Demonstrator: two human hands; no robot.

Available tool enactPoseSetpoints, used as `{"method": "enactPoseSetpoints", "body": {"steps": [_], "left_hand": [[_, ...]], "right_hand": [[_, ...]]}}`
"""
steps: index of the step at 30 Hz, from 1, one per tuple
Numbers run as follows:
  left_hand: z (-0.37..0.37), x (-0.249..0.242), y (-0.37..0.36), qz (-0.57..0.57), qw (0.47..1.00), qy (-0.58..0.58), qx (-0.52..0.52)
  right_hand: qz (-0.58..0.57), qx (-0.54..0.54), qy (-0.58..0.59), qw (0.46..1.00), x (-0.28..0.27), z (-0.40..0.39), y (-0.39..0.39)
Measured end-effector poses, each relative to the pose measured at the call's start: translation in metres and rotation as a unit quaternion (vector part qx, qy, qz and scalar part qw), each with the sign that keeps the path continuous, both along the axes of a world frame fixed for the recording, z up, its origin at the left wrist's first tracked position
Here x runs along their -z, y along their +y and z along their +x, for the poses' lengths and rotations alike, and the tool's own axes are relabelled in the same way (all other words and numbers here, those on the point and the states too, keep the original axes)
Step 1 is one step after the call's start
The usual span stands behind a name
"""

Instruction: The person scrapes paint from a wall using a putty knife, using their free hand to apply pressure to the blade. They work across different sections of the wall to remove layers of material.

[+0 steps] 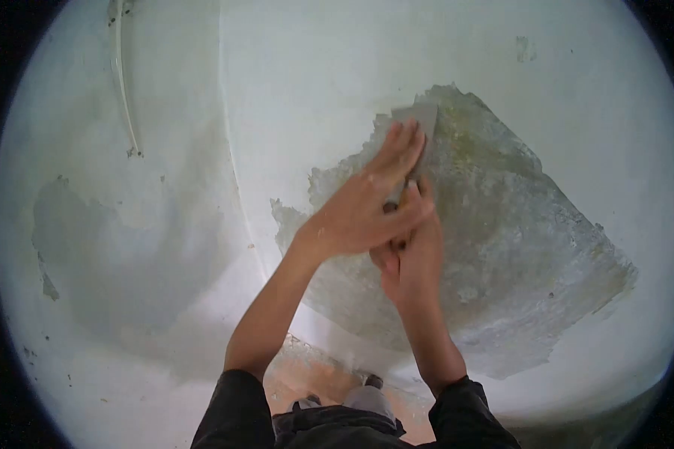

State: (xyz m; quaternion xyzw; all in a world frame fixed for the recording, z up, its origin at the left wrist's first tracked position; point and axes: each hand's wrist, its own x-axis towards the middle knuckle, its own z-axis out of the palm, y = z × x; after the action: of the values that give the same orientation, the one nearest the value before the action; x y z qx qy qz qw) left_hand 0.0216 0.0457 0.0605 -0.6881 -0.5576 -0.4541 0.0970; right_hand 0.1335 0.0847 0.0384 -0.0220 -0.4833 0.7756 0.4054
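Observation:
A scraper with a broad, flat metal blade lies against the wall at the upper edge of a bare grey patch. My right hand is wrapped round its handle, which is mostly hidden by the fingers. My left hand grips the tool from the left, its fingertips pressed on the blade and its thumb near the handle. Pale paint with a ragged edge borders the patch just left of the blade. Both hands are slightly blurred.
A wall corner runs down left of the patch. On the left wall are a hanging cable and a second grey patch. Below, my feet stand on a reddish floor by the wall's base.

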Motion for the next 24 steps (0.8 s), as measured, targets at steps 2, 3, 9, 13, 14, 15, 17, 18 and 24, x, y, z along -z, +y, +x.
{"method": "enactPoseSetpoints", "body": {"steps": [2,3,9,13,14,15,17,18,24], "left_hand": [[0.003,0.011,-0.003,-0.033,0.998,-0.017,0.042],[0.0,0.01,-0.002,-0.034,0.998,-0.018,0.041],[0.0,0.004,-0.008,-0.044,0.998,-0.025,0.048],[0.001,0.002,-0.007,-0.035,0.999,0.01,0.018],[0.003,0.001,-0.008,-0.034,0.999,0.005,0.008],[0.004,0.003,-0.006,-0.036,0.999,0.006,0.009],[0.004,0.007,-0.001,-0.011,1.0,-0.004,-0.005],[0.004,0.006,-0.001,-0.01,1.0,-0.006,-0.004],[0.003,0.008,-0.002,-0.021,0.999,-0.01,0.048]], "right_hand": [[0.049,0.007,-0.026,0.998,0.008,0.011,-0.006],[0.047,0.006,-0.028,0.998,0.008,0.008,-0.002],[-0.027,0.049,-0.013,0.998,0.009,0.006,-0.017],[-0.025,-0.002,0.004,1.0,0.007,0.009,-0.011],[-0.018,-0.024,0.026,0.999,0.006,0.009,-0.012],[-0.02,-0.024,0.026,0.999,0.007,0.007,-0.007],[-0.01,0.0,-0.007,1.0,0.011,0.005,0.007],[-0.009,0.001,-0.008,1.0,0.009,0.006,0.003],[0.006,0.012,0.019,1.0,0.008,0.013,-0.009]]}}
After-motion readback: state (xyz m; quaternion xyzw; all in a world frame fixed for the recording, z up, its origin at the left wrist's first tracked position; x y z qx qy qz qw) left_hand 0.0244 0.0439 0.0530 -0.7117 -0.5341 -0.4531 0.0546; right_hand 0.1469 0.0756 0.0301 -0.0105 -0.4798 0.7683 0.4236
